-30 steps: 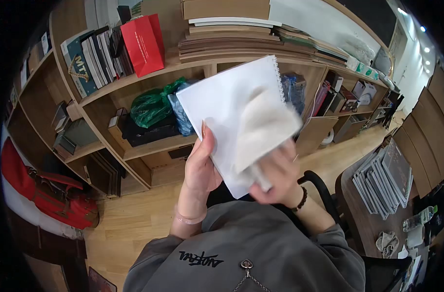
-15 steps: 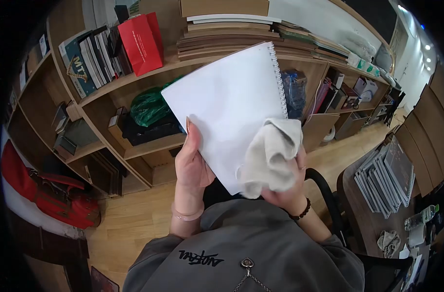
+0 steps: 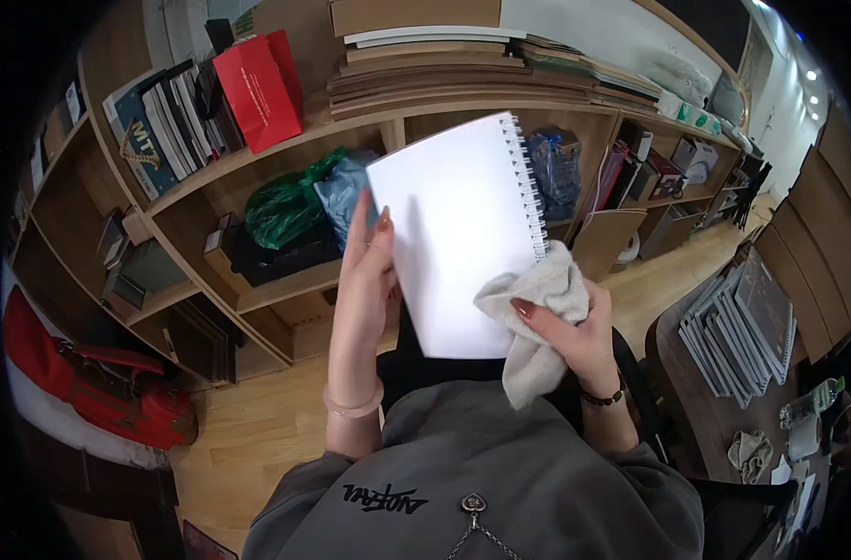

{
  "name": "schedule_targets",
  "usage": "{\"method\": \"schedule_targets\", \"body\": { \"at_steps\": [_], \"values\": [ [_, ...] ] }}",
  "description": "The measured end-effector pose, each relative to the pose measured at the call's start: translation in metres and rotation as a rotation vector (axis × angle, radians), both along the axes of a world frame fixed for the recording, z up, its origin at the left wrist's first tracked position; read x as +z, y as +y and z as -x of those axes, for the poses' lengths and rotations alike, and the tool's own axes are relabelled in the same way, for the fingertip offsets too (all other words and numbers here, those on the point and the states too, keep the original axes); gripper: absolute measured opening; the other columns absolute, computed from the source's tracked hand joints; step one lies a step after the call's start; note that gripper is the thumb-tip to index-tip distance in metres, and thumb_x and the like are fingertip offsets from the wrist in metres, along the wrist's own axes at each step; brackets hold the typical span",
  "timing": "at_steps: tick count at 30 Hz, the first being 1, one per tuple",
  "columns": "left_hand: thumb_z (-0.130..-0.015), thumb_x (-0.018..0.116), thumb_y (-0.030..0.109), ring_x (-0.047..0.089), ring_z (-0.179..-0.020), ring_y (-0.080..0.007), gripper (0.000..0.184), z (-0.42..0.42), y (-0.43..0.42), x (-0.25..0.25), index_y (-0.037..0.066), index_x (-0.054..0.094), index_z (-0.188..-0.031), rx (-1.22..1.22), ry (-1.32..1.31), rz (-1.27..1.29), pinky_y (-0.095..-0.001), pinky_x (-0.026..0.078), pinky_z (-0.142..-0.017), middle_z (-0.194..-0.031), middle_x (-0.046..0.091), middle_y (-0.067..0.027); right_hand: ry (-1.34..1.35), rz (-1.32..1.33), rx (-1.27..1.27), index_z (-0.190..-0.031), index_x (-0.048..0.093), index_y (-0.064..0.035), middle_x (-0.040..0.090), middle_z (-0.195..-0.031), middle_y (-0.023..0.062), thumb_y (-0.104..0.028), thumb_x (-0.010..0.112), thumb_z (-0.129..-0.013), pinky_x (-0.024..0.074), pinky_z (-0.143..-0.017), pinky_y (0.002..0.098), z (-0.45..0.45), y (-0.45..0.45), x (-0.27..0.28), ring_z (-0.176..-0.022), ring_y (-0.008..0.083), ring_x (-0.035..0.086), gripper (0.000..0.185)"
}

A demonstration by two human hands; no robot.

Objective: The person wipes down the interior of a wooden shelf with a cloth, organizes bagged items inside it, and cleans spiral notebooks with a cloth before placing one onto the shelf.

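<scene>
A spiral-bound notebook [image 3: 458, 233] with a blank white page towards me is held up in front of my chest, its wire binding on the right side. My left hand [image 3: 367, 257] is at its left edge, fingers upright, some of them hidden behind the page. With my right hand [image 3: 575, 336] I grip a crumpled light grey cloth [image 3: 537, 299], thumb on top, at the notebook's lower right corner. Part of the cloth hangs below the hand.
Wooden shelves [image 3: 257, 163] ahead hold books, a red paper bag [image 3: 259, 91] and plastic bags. On the right, a dark table [image 3: 705, 425] bears stacked spiral notebooks [image 3: 738, 327], a bottle [image 3: 811, 403] and another cloth [image 3: 750, 455]. A red bag [image 3: 98, 387] stands at left.
The notebook has shifted right and down and is turned more upright. My left fingers have moved to its edge. The cloth, earlier spread over the page, is now bunched at the lower right corner.
</scene>
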State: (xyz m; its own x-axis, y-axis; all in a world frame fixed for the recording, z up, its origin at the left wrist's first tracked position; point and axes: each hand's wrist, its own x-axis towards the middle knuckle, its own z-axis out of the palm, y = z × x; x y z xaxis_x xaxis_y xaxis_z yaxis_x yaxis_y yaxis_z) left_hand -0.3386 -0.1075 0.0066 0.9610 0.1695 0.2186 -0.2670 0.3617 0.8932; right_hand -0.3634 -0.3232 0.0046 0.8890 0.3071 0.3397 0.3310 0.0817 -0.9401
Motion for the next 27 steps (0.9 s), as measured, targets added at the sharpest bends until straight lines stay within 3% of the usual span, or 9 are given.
{"method": "schedule_targets", "body": {
  "at_steps": [2, 5, 9, 14, 16, 18, 19, 24, 27],
  "values": [
    [-0.091, 0.045, 0.029, 0.036, -0.122, -0.0219, 0.055, 0.0, -0.005, -0.006, 0.006, 0.023, -0.136, -0.069, -0.09, -0.023, -0.0346, 0.036, -0.095, -0.138, 0.028, -0.0149, -0.043, 0.03, -0.136, -0.094, 0.057, 0.0038, 0.062, -0.092, 0.008, -0.007, 0.068, -0.067, 0.0457, -0.074, 0.0278, -0.001, 0.008, 0.001, -0.086, 0.0173, 0.059, 0.031],
    [-0.09, 0.049, 0.029, 0.036, -0.122, -0.0197, 0.057, 0.002, -0.016, -0.019, 0.006, 0.024, -0.135, -0.2, -0.272, -0.077, -0.0334, 0.035, -0.094, -0.139, 0.028, -0.014, -0.883, 0.647, -0.515, -0.091, 0.06, 0.0021, 0.061, -0.09, 0.0117, -0.006, 0.069, -0.061, 0.0471, -0.072, 0.0328, -0.007, 0.028, -0.009, -0.084, 0.0264, 0.06, 0.033],
    [-0.089, 0.05, 0.027, 0.042, -0.116, -0.0199, 0.052, 0.009, -0.043, -0.029, 0.004, 0.03, -0.131, -0.148, -0.246, 0.229, -0.0348, 0.037, -0.093, -0.131, 0.039, -0.0129, -1.11, 0.567, -0.529, -0.09, 0.061, 0.0007, 0.06, -0.087, 0.0143, -0.006, 0.071, -0.057, 0.0476, -0.072, 0.0366, -0.005, 0.046, -0.021, -0.084, 0.0349, 0.058, 0.036],
    [-0.091, 0.042, 0.034, 0.051, -0.108, -0.0258, 0.047, -0.001, -0.023, -0.012, 0.002, 0.039, -0.125, -0.271, -0.073, 0.482, -0.0394, 0.041, -0.092, -0.12, 0.05, -0.0138, -1.151, 0.546, -0.177, -0.095, 0.059, 0.0012, 0.06, -0.093, 0.0145, -0.006, 0.07, -0.061, 0.0465, -0.077, 0.0358, 0.004, 0.023, -0.015, -0.089, 0.0332, 0.058, 0.037],
    [-0.091, 0.042, 0.035, 0.051, -0.107, -0.0247, 0.046, -0.004, -0.014, -0.01, 0.001, 0.041, -0.123, -0.512, -0.108, 0.702, -0.0387, 0.041, -0.092, -0.117, 0.052, -0.0136, -0.633, 0.208, -0.173, -0.104, 0.057, 0.0017, 0.055, -0.106, 0.0192, -0.007, 0.063, -0.067, 0.0444, -0.08, 0.0387, 0.008, 0.014, -0.003, -0.099, 0.0313, 0.054, 0.038],
    [-0.091, 0.041, 0.036, 0.051, -0.108, -0.0253, 0.047, -0.005, -0.008, -0.014, 0.001, 0.041, -0.123, -0.6, -0.145, 0.716, -0.0389, 0.041, -0.093, -0.118, 0.052, -0.0139, -0.545, -0.343, -0.514, -0.11, 0.057, -0.0026, 0.046, -0.12, 0.0239, -0.01, 0.063, -0.07, 0.041, -0.088, 0.0396, -0.003, 0.029, 0.012, -0.11, 0.0318, 0.048, 0.041],
    [-0.092, 0.04, 0.037, 0.051, -0.109, -0.0259, 0.049, -0.005, -0.006, -0.015, 0.001, 0.04, -0.124, -0.688, -0.18, 0.731, -0.0391, 0.041, -0.093, -0.119, 0.051, -0.0142, -0.544, -0.34, -0.515, -0.11, 0.057, -0.0026, 0.046, -0.12, 0.0239, -0.01, 0.063, -0.07, 0.041, -0.088, 0.0396, -0.007, 0.029, 0.013, -0.11, 0.0318, 0.048, 0.041],
    [-0.092, 0.038, 0.037, 0.048, -0.112, -0.0263, 0.051, 0.005, -0.018, -0.016, 0.0, 0.037, -0.127, -0.794, -0.288, 0.688, -0.0396, 0.039, -0.095, -0.123, 0.048, -0.0149, -0.987, 0.643, -0.415, -0.103, 0.062, -0.0082, 0.045, -0.12, 0.0206, -0.02, 0.067, -0.066, 0.0376, -0.092, 0.0458, 0.001, 0.049, -0.003, -0.115, 0.0395, 0.042, 0.039],
    [-0.092, 0.038, 0.037, 0.047, -0.113, -0.0262, 0.051, 0.004, -0.011, -0.017, 0.001, 0.034, -0.128, -0.946, -0.284, 0.73, -0.0398, 0.039, -0.095, -0.125, 0.046, -0.0147, -1.057, 0.554, -0.309, -0.103, 0.062, -0.0056, 0.05, -0.115, 0.0193, -0.016, 0.066, -0.067, 0.0359, -0.094, 0.0458, -0.001, 0.051, -0.008, -0.113, 0.0406, 0.043, 0.038]
  ]
}}
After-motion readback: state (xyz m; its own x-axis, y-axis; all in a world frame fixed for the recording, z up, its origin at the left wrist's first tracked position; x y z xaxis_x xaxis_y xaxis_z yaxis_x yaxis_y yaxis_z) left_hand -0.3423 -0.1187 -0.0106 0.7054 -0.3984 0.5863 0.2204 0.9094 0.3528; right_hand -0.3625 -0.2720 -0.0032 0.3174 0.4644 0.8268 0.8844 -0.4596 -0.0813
